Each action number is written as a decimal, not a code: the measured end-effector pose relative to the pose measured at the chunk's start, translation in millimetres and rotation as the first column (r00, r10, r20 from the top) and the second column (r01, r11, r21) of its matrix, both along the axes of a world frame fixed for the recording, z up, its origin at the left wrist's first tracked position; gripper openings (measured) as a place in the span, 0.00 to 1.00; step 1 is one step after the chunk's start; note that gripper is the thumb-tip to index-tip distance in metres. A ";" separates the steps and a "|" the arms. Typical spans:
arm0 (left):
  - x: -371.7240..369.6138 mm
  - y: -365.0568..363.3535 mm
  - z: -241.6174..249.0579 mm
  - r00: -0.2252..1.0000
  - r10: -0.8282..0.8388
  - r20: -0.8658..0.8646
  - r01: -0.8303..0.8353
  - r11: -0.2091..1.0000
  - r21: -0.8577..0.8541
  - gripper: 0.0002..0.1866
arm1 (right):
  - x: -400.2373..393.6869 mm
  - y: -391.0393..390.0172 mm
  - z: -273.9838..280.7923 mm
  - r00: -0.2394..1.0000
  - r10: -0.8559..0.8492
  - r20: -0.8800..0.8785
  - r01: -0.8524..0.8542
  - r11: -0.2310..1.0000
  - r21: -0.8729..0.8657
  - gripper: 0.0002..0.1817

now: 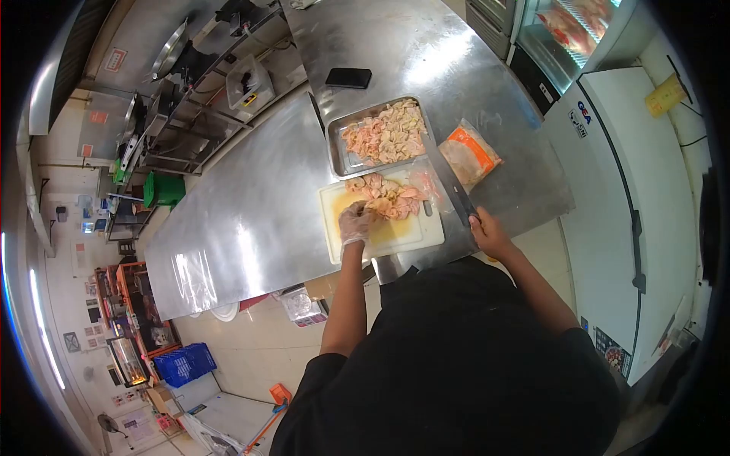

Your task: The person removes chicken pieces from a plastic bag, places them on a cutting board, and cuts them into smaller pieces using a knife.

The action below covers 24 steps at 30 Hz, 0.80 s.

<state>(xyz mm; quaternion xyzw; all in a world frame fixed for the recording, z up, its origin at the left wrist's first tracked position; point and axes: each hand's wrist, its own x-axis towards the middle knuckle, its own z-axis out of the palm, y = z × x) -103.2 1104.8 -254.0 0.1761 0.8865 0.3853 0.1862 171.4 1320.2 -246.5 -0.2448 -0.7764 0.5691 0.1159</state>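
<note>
My left hand [355,223], in a clear plastic glove, is over the left part of a white cutting board [332,247]. Its fingers are drawn together at the edge of a pile of raw chicken pieces [391,199]; what they pinch, if anything, is hidden. Wet yellowish liquid coats the board. My right hand [492,234], bare, is closed around the black handle of a knife [450,176], off the board's right side. The blade points away from me, beside a metal tray [335,158] holding many cut chicken pieces [386,131].
Right of the tray lies an orange-and-clear plastic packet [469,154]. A black phone [348,77] rests farther back on the steel table [251,182]. A white freezer [601,159] stands at right, shelves with pans [171,52] at left, and a blue bag [185,365] at lower left.
</note>
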 end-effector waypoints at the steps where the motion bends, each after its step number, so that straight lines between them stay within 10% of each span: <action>1: -1.2 -2.6 2.5 0.981 0.094 0.169 -0.123 0.978 0.169 0.10 | -0.7 -0.2 0.6 1.000 0.003 0.001 -0.003 1.000 0.001 0.12; 8: 5.1 -30.9 -1.6 0.761 0.193 0.620 -0.509 0.770 0.385 0.11 | -12.3 -5.2 10.9 0.998 0.066 0.014 -0.066 0.998 0.014 0.11; 15: 15.4 -68.7 -17.5 0.730 0.248 0.637 -0.336 0.942 0.018 0.12 | -35.9 -24.3 12.4 0.941 0.309 0.138 -0.331 0.927 0.176 0.12; 24: 24.4 -106.8 -29.2 0.825 0.254 0.505 -0.354 0.929 0.111 0.16 | -118.4 -89.5 -9.6 0.672 0.570 0.472 -0.698 0.700 0.148 0.13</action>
